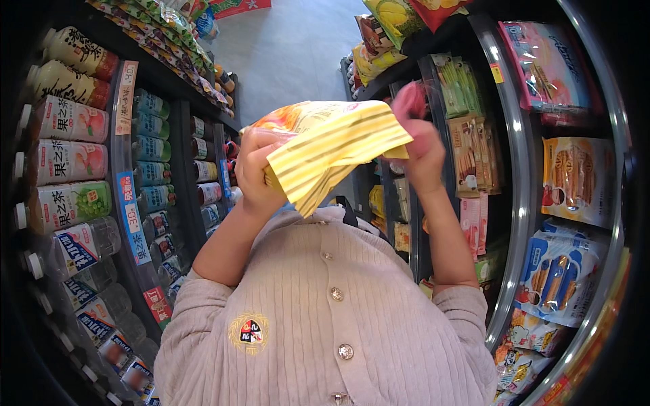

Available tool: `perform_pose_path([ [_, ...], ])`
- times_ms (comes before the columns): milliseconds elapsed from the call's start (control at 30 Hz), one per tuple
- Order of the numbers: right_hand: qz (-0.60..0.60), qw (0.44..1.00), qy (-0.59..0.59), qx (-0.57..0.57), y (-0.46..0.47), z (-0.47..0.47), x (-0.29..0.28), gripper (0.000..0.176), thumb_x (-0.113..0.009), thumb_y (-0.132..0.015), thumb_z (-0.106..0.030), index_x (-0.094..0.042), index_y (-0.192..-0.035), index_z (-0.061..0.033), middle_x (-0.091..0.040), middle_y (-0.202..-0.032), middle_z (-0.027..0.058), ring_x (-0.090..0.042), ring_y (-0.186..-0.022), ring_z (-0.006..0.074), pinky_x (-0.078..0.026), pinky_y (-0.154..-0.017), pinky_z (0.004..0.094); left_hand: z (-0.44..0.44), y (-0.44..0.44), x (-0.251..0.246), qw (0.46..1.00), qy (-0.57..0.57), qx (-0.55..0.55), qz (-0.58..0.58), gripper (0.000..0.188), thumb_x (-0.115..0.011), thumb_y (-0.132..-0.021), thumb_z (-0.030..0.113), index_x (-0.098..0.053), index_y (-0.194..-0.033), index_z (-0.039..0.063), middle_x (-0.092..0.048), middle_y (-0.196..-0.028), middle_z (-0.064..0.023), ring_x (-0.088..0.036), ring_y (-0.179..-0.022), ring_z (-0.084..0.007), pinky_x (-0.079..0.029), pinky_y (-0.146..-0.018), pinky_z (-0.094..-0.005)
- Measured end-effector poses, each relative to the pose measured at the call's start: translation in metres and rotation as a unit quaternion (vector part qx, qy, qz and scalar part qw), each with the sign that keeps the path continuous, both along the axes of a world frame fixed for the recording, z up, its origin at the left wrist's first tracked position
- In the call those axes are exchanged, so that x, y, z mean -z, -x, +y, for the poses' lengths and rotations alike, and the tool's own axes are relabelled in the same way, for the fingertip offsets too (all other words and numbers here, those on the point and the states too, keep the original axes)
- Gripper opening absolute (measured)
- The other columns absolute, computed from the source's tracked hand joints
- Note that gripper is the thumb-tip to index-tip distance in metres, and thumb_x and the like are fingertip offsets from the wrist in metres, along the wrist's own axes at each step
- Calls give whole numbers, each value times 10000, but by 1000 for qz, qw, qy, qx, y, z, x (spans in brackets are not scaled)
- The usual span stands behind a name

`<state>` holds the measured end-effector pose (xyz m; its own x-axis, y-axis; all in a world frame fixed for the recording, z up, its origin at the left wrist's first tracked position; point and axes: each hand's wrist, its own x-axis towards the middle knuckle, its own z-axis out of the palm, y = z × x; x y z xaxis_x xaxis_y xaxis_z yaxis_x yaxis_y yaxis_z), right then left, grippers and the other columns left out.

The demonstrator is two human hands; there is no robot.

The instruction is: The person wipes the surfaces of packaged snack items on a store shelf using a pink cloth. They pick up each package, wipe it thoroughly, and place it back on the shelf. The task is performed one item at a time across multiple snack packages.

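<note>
My left hand [261,167] is closed around one end of a yellow striped snack packet [340,142], which is tilted in front of my chest. At the packet's other end is my right hand [424,155], blurred, with a crumpled pink cloth [410,101] in it. Part of the cloth sticks up above the fingers. Whether the right fingers also touch the packet cannot be told. The packet's printed face points away and up, its striped edge towards me.
Shelves of bottled drinks [73,162] stand at the left, with price strips [131,203] along their edge. Bagged snacks [579,180] fill the shelves at the right. More snack bags [378,51] hang over the right shelf end. Grey floor [289,56] lies between the shelves.
</note>
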<state>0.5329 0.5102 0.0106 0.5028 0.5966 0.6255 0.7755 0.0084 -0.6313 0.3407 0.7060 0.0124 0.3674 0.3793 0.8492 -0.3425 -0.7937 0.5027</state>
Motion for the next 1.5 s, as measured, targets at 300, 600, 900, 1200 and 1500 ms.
perform_pose_path([
  [300,-165,960,182,-131,79,19,-82,548,-663,-787,-455,-589,-1254,-178,-549,-1296,97,-470,-1257,320,-256,-1092,587,6,-13,1,995,-55,55,61,362,-753,-746,126,-580,-1059,73,-651,-915,-69,-635,-798,-233,-458,-699,-353],
  [600,341,933,32,112,12,2,-42,328,-482,-1001,-293,-616,-1019,6,-661,-820,69,-633,-670,107,-494,-559,247,0,-8,-11,995,-80,59,0,321,-751,-716,125,-603,-999,86,-646,-840,-38,-630,-730,-192,-462,-688,-333],
  [900,383,827,325,-254,23,25,-47,459,-533,-950,-398,-570,-1208,-21,-609,-1177,90,-592,-1008,171,-455,-896,312,-7,-1,-43,946,-265,181,49,274,-709,-717,103,-628,-974,150,-663,-905,-15,-644,-795,-174,-485,-713,-316],
  [1200,533,807,91,-236,27,10,-2,403,-418,-1019,-364,-618,-1084,-22,-629,-897,1,-563,-828,60,-472,-753,237,33,-13,16,847,421,324,-20,494,-654,-893,223,-442,-1311,69,-553,-1246,-95,-555,-1147,-239,-461,-989,-408],
  [1500,625,712,88,-306,47,17,62,360,-578,-870,-88,-550,-1227,-45,-552,-1186,71,-539,-1076,191,-436,-943,296,75,-28,20,515,572,631,-96,610,-555,-910,499,-474,-1329,63,-547,-1216,-145,-503,-1155,-279,-361,-1041,-424],
])
